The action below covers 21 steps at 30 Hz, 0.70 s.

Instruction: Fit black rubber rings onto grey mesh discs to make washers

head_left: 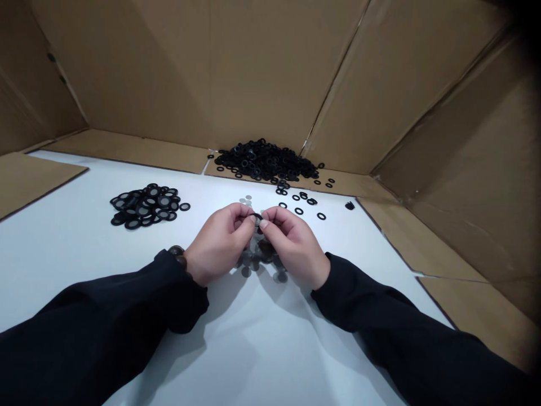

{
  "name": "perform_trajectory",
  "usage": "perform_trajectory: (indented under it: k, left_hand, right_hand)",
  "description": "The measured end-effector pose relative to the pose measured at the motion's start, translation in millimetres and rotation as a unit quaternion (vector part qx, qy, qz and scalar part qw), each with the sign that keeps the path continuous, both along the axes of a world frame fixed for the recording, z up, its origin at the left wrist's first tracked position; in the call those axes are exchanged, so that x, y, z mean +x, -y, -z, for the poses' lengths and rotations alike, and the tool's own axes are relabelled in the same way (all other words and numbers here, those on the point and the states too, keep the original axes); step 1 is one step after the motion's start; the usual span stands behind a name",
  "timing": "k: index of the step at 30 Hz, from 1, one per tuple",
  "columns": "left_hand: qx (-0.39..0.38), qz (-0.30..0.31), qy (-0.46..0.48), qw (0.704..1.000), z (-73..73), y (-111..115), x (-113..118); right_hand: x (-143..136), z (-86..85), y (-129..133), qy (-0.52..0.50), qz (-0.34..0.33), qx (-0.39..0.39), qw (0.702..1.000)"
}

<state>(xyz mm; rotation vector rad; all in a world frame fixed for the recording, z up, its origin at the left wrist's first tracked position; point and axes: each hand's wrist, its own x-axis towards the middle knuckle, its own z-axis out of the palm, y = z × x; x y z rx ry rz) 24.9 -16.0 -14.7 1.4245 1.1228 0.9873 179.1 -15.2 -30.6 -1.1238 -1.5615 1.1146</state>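
My left hand (pixel 222 239) and my right hand (pixel 296 242) meet near the middle of the view, both pinching a small black ring (pixel 257 216) with a grey disc in it. Thumbs and fingertips of both hands press on its edges. Below and between the hands, small grey discs (pixel 246 272) lie scattered on the white surface, partly hidden by the hands. To the left sits a pile of black rings with grey centres (pixel 146 206). Beyond the hands, several loose black rings (pixel 298 211) lie on the white surface.
A large heap of black rings (pixel 266 160) rests on the cardboard edge (pixel 169 155) at the back. Tall cardboard walls (pixel 262 73) stand behind and at both sides. A small black item (pixel 349 206) lies right of the loose rings on the white table (pixel 211 361).
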Motion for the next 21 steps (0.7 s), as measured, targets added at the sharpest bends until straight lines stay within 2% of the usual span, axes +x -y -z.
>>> perform_trajectory:
  k: [5,11,14,17,21]
  left_hand:
    - [-0.001,-0.01,0.009,1.0,-0.6,-1.3,-1.3]
    - [0.025,0.045,-0.03,0.998,-1.4,-0.3,-5.9]
    - [0.018,0.05,-0.056,0.997,-2.4,0.1,-7.3]
    - [0.023,0.04,-0.062,0.997,-2.4,-0.9,-7.1]
    - [0.048,0.02,-0.061,0.997,-2.3,-2.5,-5.4]
  right_hand:
    - [0.4,1.6,-2.4,-0.029,-0.02,-0.016,0.999]
    - [3.4,-2.4,-3.7,0.011,-0.032,-0.024,0.999]
    - [5.7,-4.4,-4.3,0.034,-0.047,-0.02,0.998]
    - [7.2,-5.2,-3.8,0.075,-0.043,0.007,0.996]
    - [6.6,-6.0,-1.9,0.149,0.0,0.073,0.986]
